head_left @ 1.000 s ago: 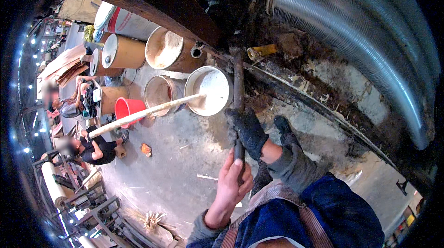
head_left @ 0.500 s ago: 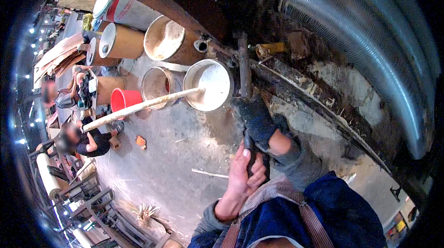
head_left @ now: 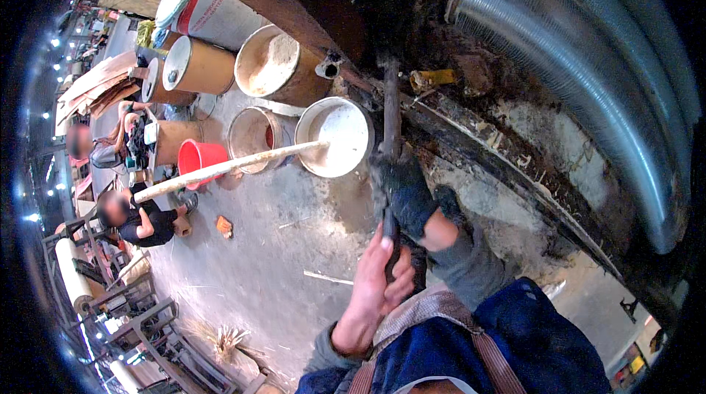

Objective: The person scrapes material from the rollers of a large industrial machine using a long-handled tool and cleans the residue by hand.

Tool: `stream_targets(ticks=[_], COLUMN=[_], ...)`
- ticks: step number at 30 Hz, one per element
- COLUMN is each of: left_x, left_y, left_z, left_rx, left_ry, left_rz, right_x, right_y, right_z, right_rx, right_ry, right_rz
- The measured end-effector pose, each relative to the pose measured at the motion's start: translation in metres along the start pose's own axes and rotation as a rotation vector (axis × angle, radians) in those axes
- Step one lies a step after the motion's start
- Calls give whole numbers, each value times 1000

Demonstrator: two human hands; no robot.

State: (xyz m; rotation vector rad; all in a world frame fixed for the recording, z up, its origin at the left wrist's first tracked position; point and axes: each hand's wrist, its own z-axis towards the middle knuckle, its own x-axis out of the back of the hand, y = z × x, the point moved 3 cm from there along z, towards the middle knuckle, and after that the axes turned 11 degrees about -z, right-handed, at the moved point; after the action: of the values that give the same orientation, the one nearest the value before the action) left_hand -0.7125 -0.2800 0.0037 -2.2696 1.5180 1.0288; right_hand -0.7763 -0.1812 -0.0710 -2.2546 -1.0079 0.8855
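Bare-skinned, my left hand point(head_left: 373, 276) is closed around a black handle point(head_left: 391, 236), with the thumb along it. Just above, my right hand point(head_left: 406, 192) wears a dark work glove and is wrapped around a dark bar point(head_left: 392, 104) rising toward the machine frame. The glove hides where handle and bar meet, so I cannot tell whether they are one piece. A yellow metal piece point(head_left: 432, 79) lies right of the bar. Left of my right hand stands a white-lined bucket point(head_left: 360, 151) with a long pale pole point(head_left: 228, 167) resting in it.
A dark beam point(head_left: 515, 181) runs diagonally beside my right arm, under big ribbed metal cylinders point(head_left: 581, 63). A red bucket point(head_left: 193, 159) and several brown drums point(head_left: 198, 65) stand to the left. Two people sit at far left, one in dark clothing point(head_left: 147, 226). Wood scraps point(head_left: 329, 277) litter the floor.
My left hand and the black handle have shifted slightly left. Both hands keep their hold. The whole view has moved a little.
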Motion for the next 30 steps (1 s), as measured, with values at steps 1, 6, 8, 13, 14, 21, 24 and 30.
stream_targets(ticks=[1,6,8,13,14,21,24,30], left_x=[4,-6,-12,32,36,38,43,119], left_y=[-4,2,7,2,2,0,0,-25], left_z=[-7,21,28,43,47,46,49,39], left_rx=[2,34,-36,-278,-318,-416,-417,-303], left_ry=[-3,19,-11,0,14,100,80,-57], left_rz=[-59,-206,5,420,472,811,798,937], right_x=[0,15,20,8,7,10,9,19], right_y=[10,-1,3,15,16,23,26,24], right_z=[6,26,24,29,28,28,32,-33], right_rx=[98,97,108,126,128,132,132,166], right_ry=[37,-167,-169,-213,-217,-198,-192,-59], right_rz=[-49,87,144,211,215,260,293,359])
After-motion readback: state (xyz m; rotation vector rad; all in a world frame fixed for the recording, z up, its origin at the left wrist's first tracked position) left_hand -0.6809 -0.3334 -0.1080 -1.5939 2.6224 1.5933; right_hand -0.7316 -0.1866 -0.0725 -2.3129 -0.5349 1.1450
